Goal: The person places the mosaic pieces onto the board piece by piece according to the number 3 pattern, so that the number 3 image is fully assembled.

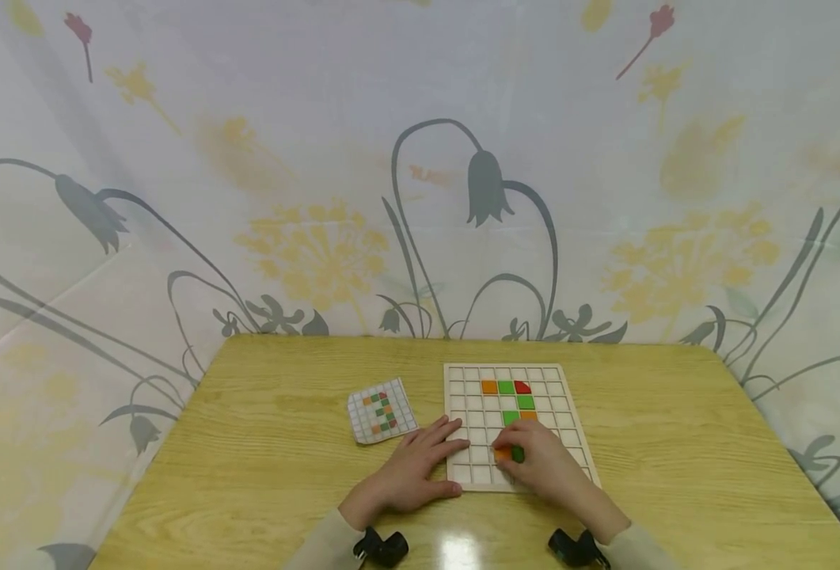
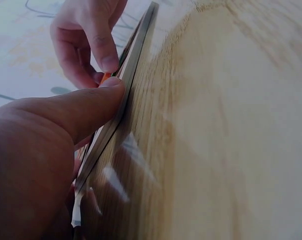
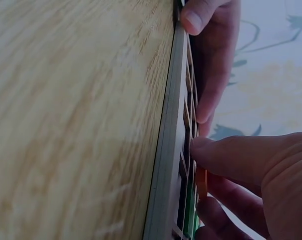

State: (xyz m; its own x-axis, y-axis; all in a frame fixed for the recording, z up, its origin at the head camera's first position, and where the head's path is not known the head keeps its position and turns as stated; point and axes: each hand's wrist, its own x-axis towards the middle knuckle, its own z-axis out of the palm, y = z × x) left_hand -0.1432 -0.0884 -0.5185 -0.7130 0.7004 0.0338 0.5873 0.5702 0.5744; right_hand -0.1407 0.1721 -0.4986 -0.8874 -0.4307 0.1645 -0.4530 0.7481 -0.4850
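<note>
A pale wooden grid board (image 1: pixel 469 479) lies on the table, with orange, green and red square tiles set in some cells. My right hand (image 1: pixel 544 467) is over its lower middle and pinches an orange tile (image 3: pixel 202 182) between thumb and fingers. Right beside that tile, partly hidden by the fingers, is a green tile (image 1: pixel 518 454). My left hand (image 1: pixel 420 467) rests at the board's left edge, fingers spread and fairly straight. Its thumb (image 2: pixel 103 102) lies on the near rim in the left wrist view.
A small paper card (image 1: pixel 384 412) printed with a coloured grid pattern lies left of the board. The wooden table (image 1: pixel 263 459) reaches back to a flowered cloth (image 1: pixel 334 158). Dark wrist cameras (image 1: pixel 384 548) are strapped at both sleeves.
</note>
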